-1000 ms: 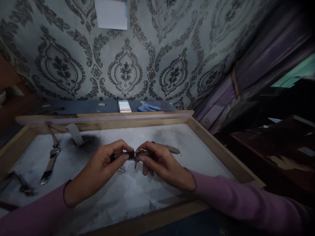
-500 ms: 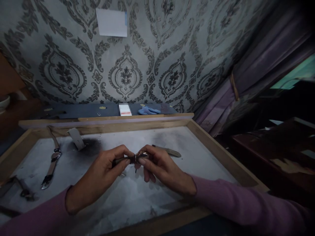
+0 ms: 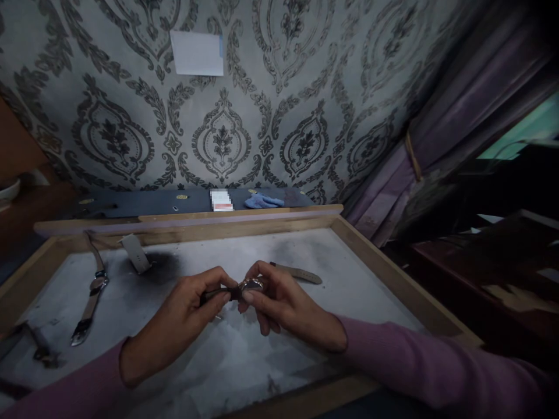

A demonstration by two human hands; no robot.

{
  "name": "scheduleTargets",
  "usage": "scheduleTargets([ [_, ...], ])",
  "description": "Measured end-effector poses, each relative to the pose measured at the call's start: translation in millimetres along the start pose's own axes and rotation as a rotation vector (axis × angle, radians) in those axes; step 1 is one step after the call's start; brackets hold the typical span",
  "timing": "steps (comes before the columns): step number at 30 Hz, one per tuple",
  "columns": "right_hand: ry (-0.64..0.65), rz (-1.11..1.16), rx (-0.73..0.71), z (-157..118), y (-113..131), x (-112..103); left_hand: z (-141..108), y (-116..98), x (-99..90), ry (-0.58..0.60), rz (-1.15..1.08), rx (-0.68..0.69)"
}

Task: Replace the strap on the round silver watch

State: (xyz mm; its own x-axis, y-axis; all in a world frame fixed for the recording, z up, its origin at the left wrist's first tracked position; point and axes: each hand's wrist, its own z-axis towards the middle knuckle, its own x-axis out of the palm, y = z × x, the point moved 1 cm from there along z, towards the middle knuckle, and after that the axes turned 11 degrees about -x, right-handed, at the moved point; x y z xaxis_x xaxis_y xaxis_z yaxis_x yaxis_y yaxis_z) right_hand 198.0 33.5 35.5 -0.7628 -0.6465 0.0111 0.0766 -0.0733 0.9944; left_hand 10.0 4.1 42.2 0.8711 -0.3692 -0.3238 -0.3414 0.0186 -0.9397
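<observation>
Between my two hands, above a wood-framed tray (image 3: 406, 297), is a small watch case (image 3: 252, 284) with a shiny rim. My right hand (image 3: 283, 297) pinches the case between thumb and fingers. In my left hand (image 3: 192, 308) a dark watch strap (image 3: 212, 294) is gripped, its end meeting the left side of the case. Whether the strap is fastened there I cannot tell, as fingertips cover the joint. Just behind my right hand lies a loose grey-brown strap piece (image 3: 301, 273) on the white tray floor.
On the tray's left lie a watch with a brown strap (image 3: 94, 291), an upright pale strap piece (image 3: 135, 254) and another dark watch (image 3: 41, 349). Beyond the back rim are a blue cloth (image 3: 263, 201) and a white box (image 3: 222, 200). A purple curtain (image 3: 393, 174) hangs at right.
The view has tilted slightly up, so everything sits a little lower. Both hands keep their hold on the watch case and strap, with only slight finger shifts.
</observation>
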Motion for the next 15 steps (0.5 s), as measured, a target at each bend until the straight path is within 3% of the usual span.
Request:
scheduleTargets([
  [15,0.029,-0.039,-0.074,1.4,1.6,-2.1,0.7,-4.5,-2.9,-0.022,-0.042,-0.046],
])
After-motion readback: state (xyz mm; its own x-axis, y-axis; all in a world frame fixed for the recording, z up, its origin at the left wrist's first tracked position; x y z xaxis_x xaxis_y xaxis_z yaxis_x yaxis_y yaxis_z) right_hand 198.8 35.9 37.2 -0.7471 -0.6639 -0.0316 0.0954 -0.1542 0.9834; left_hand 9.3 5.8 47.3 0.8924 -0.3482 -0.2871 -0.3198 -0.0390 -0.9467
